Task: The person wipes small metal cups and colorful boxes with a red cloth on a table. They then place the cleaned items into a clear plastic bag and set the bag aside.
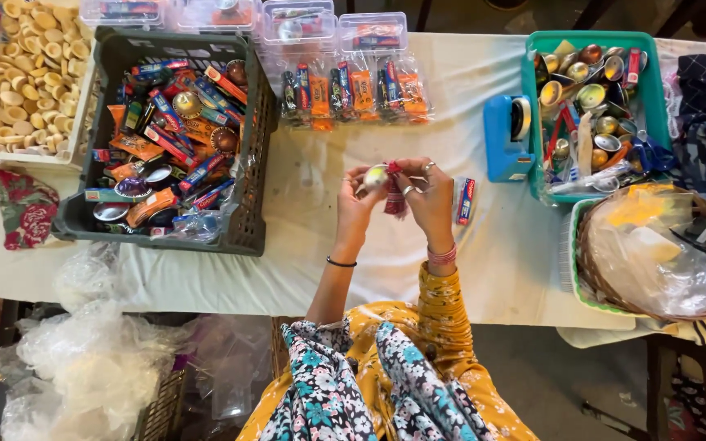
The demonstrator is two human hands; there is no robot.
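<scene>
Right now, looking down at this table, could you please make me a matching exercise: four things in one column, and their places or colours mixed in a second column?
Things:
1. tape dispenser
2. dark plastic crate
3. wicker basket
4. small red and blue packet

Descriptions:
A. flat on the cloth beside the hands
B. blue, next to the teal basket
C. lined with clear plastic, far right
D. full of mixed packets and metal cups, on the left

Pairs: 1-B, 2-D, 3-C, 4-A
</scene>
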